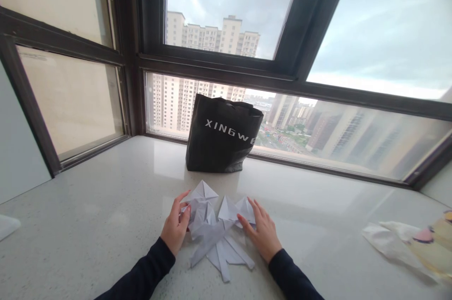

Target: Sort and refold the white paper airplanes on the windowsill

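A loose pile of folded white paper pieces [212, 231] lies on the pale speckled counter, with pointed tips at the back and narrow strips fanned toward me. My left hand [176, 222] rests against the pile's left side, thumb and fingers apart around its edge. At the right side, my right hand [260, 229] touches the paper with its thumb and fingertips, the fingers spread. Both hands are at the edges of the pile, and the undersides of the papers are hidden.
Behind the paper a black bag [224, 137] with white lettering stands against the window. A crumpled, printed plastic package [411, 243] lies at the right. A white object [9, 226] shows at the left edge. Dark window frames border the counter [116, 187].
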Available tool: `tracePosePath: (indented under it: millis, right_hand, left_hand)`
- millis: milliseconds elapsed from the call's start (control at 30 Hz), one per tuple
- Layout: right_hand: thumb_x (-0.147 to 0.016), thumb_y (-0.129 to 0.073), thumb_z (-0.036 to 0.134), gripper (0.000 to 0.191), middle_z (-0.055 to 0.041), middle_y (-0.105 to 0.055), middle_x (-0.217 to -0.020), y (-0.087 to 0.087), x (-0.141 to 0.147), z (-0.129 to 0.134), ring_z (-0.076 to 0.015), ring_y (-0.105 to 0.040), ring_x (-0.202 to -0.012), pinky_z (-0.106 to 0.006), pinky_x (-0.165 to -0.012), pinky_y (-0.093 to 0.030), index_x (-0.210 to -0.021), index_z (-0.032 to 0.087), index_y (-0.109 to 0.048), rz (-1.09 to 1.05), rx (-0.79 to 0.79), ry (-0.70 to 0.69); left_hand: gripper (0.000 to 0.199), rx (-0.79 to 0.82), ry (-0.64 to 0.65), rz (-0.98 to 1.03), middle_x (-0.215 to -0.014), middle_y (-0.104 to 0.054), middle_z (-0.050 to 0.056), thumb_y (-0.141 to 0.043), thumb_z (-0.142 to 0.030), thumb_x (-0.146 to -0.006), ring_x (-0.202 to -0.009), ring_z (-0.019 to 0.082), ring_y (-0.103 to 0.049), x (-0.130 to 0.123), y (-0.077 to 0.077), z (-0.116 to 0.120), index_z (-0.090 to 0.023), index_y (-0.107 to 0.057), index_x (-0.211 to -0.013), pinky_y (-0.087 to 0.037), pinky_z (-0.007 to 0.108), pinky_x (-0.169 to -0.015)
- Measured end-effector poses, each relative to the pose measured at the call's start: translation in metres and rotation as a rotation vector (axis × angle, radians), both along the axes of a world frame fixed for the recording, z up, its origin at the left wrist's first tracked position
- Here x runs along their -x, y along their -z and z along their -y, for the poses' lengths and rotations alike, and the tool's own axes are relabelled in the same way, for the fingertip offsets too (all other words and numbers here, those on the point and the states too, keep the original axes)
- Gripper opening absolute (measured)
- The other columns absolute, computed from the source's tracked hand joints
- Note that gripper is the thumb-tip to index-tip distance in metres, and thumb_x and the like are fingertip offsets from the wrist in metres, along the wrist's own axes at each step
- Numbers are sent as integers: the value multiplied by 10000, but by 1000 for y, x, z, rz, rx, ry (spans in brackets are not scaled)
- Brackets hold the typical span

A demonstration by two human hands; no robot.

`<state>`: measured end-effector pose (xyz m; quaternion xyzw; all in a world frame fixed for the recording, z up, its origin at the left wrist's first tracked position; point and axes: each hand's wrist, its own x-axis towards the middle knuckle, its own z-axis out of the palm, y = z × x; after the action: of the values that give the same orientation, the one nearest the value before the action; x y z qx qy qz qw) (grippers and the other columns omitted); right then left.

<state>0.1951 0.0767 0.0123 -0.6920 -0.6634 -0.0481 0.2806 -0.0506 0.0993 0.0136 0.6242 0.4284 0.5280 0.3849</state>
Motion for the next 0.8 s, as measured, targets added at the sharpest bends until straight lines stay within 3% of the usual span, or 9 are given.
tracePosePath:
  millis: [100, 200, 333, 433, 533, 667, 733, 800]
  right_hand:
    - [-808, -407, 468, 524, -116, -536, -1178, 7, 8, 3, -278, -463, -1102, -471, -889, -357, -1245, 179, -409, -28, 54, -106]
    - [-781, -474, 458, 514, -67, -539, -1183, 4, 26, 13, -238, -482, -1091, -408, -891, -382, -1248, 254, -407, -81, 33, -263]
    - [-698, -599, 419, 558, -75, -523, -1196, 0, 43, 20, -238, -473, -1103, -378, -897, -397, -1210, 248, -457, -221, 1, -369]
    - [-693, -613, 352, 481, -77, -552, -1148, -1, 43, 18, -226, -513, -1051, -364, -883, -421, -1147, 228, -512, -360, -48, -408]
    - [-752, -547, 326, 365, -88, -567, -1109, -3, 37, 15, -227, -523, -1028, -391, -884, -420, -1099, 215, -540, -444, -132, -356]
    - [-819, -447, 301, 385, -106, -464, -1232, -7, 31, 16, -228, -399, -1161, -427, -962, -331, -1191, 199, -443, -506, -299, -301]
    - [-827, -435, 308, 424, -111, -420, -1272, -7, 31, 17, -227, -381, -1176, -413, -953, -345, -1231, 193, -379, -546, -344, -294]
    - [-834, -425, 328, 458, -114, -475, -1220, -7, 31, 18, -218, -467, -1100, -378, -892, -408, -1259, 187, -327, -578, -314, -304]
  left_hand:
    - [466, -65, 71, -67, -1085, -555, 97, -413, -207, -793, -959, 175, -563, -2, 2, 3, -158, -292, -1241, -453, 318, -821]
    - [534, -157, 170, -167, -1240, -456, 85, -428, -111, -742, -1119, 187, -454, -4, 6, 6, -194, -312, -1256, -383, 345, -924]
    - [536, -213, 265, -219, -1245, -460, 86, -443, -76, -706, -1133, 201, -442, -7, 10, 8, -178, -383, -1228, -367, 352, -946]
    - [467, -224, 218, -203, -1146, -542, 81, -439, -78, -693, -1040, 204, -520, -8, 6, 9, -165, -459, -1152, -411, 343, -902]
    - [389, -269, 73, -210, -1105, -562, 72, -431, -107, -730, -1028, 206, -528, -5, -1, 9, -174, -481, -1110, -406, 345, -902]
    - [525, -409, -100, -163, -1297, -403, 70, -330, -54, -770, -1190, 188, -376, -1, -4, 10, -216, -286, -1268, -311, 374, -980]
    - [656, -465, -64, -177, -1302, -402, 70, -301, -3, -711, -1203, 187, -357, 0, -5, 13, -226, -176, -1315, -272, 407, -997]
    - [743, -460, 49, -203, -1229, -487, 73, -316, 0, -634, -1150, 199, -425, 1, -6, 18, -214, -148, -1325, -273, 431, -989]
